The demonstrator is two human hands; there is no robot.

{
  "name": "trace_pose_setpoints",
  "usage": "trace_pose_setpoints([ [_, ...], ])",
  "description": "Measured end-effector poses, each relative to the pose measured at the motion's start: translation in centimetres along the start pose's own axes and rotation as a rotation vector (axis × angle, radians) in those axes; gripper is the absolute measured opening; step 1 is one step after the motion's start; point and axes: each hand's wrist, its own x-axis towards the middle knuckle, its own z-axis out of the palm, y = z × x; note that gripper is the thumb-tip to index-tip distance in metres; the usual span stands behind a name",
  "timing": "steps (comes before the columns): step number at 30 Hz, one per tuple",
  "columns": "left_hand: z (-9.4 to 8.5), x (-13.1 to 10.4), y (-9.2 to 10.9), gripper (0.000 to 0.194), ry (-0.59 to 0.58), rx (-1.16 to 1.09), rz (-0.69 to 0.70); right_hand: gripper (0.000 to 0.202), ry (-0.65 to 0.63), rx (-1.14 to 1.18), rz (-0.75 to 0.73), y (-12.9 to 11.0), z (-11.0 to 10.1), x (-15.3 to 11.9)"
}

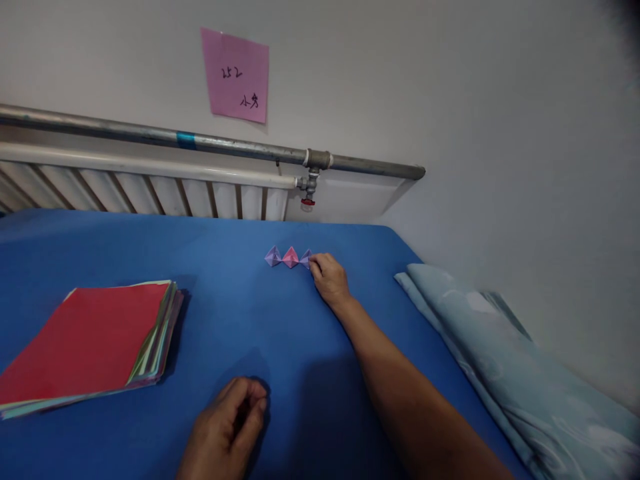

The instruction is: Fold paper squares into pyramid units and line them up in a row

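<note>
On the flat blue table (225, 313) sit three folded-paper diamonds (291, 258) in a row, purple, pink, purple. My right hand (331, 279) pinches the right purple one (305, 258) by its edge, maybe so it won't squash. My left hand (227, 425) curls nearer me; I can't tell if its fingertips meet.

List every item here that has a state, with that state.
Left purple paper boat: folded, upright
Pink paper boat: folded, upright
Right purple paper boat: folded, partly hidden by fingers
Right hand: pinching the right purple paper boat
Left hand: loosely curled, nothing visible in it
Paper stack: piled, edges uneven, red on top
Pink note: hung up, written on
Patterned cloth: folded
Red-handled valve: open or closed, cannot tell
</note>
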Motion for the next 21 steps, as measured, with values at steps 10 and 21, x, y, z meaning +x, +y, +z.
trace_pose_setpoints([
  [10,0.4,-0.4,0.6,0.025,0.072,-0.027,-0.059,0.019,0.008,0.058,0.016,-0.2,0.2,0.3],
  [21,0.3,-0.3,0.8,0.026,0.055,-0.064,-0.058,0.026,0.19,0.182,0.206,1.8,-0.1,-0.4],
])
